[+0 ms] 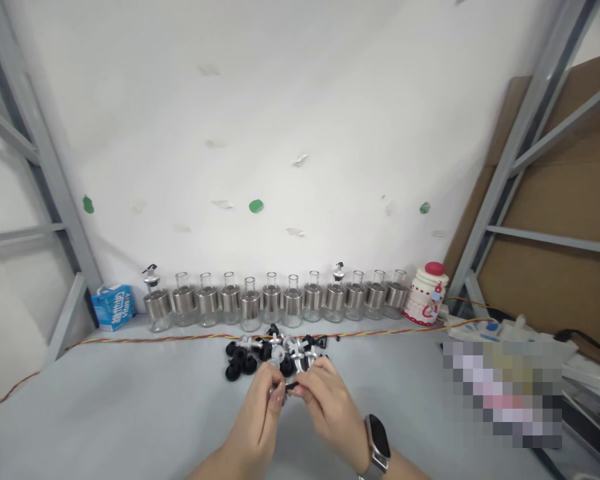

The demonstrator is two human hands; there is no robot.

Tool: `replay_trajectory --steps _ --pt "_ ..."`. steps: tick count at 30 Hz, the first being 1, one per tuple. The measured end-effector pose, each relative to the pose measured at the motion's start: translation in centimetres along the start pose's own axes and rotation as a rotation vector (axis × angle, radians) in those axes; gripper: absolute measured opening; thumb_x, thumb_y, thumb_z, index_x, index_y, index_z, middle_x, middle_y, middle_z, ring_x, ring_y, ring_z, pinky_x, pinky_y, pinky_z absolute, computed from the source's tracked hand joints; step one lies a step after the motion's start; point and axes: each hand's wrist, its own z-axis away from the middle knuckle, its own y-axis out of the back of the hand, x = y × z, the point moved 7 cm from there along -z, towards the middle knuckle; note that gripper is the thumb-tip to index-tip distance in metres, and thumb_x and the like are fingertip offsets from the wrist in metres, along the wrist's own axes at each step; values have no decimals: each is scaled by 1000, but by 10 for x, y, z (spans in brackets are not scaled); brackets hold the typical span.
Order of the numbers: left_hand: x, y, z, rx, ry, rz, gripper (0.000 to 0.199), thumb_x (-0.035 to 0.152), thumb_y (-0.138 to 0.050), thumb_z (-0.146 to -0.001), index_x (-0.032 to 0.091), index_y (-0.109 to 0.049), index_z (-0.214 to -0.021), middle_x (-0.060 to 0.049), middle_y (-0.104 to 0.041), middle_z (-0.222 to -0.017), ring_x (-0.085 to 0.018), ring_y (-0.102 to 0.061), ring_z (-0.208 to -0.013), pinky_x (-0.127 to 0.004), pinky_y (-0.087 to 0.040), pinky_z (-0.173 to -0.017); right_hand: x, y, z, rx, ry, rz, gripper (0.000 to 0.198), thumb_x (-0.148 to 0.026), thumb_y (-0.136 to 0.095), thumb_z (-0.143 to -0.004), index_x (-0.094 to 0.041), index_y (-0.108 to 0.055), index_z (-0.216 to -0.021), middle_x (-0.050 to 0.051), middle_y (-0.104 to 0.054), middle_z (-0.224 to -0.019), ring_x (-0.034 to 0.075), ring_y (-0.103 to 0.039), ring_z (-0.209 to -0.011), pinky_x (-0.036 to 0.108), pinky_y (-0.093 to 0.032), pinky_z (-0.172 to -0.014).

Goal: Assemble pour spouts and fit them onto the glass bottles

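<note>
My left hand and my right hand meet low in the middle of the view, both closed in a pinch. Between their fingertips shows a small black part, apparently of a bottle pourer; the fingers hide most of it. Just beyond lies a heap of loose pourer pieces, with black stoppers and silver spouts. Along the wall stand several glass bottles with metal sleeves. Two bottles carry pourers: one at the left end and one right of centre.
A blue carton stands left of the bottle row, a cream jar with a red lid right of it. Twisted wire crosses the grey table. Grey metal posts flank both sides. Plastic bags and a pixelated patch lie at right.
</note>
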Motion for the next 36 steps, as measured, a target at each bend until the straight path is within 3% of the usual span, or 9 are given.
replay_trajectory --steps 22,30,36 --pt "8 5 -3 21 -31 -24 24 31 -27 -88 19 -44 -77 -2 -43 -73 -15 -42 -67 -27 -34 -64 -1 -2 1 -30 -4 3 23 -18 -30 -90 -17 -52 -82 1 -55 -63 13 -45 -56 31 -35 -67" --pt "2 3 -3 8 47 -24 25 31 -26 -89 19 -42 -75 0 -40 -70 -15 -40 -66 -26 -33 -63 4 -4 1 -26 -36 -27 23 -23 -30 -91 -18 -48 -78 0 -56 -61 12 -45 -54 29 -35 -64" --pt "-6 -1 0 19 114 72 26 33 -27 -89 19 -42 -73 0 -39 -68 -14 -39 -64 -25 -33 -63 -2 -2 -2 -29 31 26 25 -19 -30 -90 -18 -50 -77 0 -54 -60 12 -44 -54 29 -34 -62"
